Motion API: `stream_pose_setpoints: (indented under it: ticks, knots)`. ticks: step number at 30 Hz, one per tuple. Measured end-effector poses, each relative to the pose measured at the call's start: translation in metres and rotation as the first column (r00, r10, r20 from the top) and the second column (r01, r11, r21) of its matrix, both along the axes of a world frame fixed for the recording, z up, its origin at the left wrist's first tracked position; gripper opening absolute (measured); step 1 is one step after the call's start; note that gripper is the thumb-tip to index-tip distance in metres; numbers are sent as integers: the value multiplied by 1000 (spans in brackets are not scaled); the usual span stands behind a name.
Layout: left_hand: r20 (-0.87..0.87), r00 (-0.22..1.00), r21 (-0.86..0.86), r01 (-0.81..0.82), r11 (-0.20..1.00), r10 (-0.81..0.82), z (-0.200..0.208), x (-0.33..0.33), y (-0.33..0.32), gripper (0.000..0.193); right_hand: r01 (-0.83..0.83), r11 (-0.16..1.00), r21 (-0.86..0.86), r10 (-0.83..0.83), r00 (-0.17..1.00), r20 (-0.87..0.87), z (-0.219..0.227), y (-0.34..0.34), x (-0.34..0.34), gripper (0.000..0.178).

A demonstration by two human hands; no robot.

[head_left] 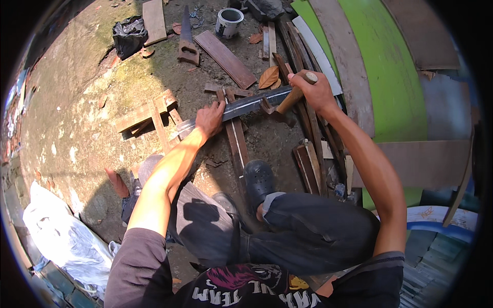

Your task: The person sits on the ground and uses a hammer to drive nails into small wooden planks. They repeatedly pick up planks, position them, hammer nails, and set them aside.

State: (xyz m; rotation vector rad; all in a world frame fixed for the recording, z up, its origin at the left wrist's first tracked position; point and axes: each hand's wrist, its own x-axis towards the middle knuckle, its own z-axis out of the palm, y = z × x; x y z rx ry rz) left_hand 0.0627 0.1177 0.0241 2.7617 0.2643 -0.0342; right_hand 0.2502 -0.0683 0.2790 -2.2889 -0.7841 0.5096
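Observation:
My right hand is closed round the wooden handle of what looks like a hammer. Its brown, curved head is just over a long dark board with a pale line along it. Toward that board's left end, my left hand grips it, fingers curled over the far edge. The dark board lies crosswise on a narrower brown strip, which runs back toward my feet. Whether a nail is under the tool cannot be seen.
A handsaw, a reddish plank and a paint can are farther off. Nailed wood pieces sit left of my left hand. Scrap strips and green sheets lie right. A white sack is near left.

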Motion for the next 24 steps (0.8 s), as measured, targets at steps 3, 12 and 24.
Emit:
stream_pose_setpoints:
  ticks: [3,12,24]
  knots:
    - [-2,997,-23,-71,997,71,-5,-8,-8,52,-23,998,54,22,1000,6,-6,15,2,31]
    - [9,1000,28,28,999,-28,-4,2,10,55,377,824,423,-208,896,-393,-82,72,-31,39]
    - [21,999,20,39,999,-39,-9,1,21,64,502,864,28,-464,817,-342,-130,135,-42,71]
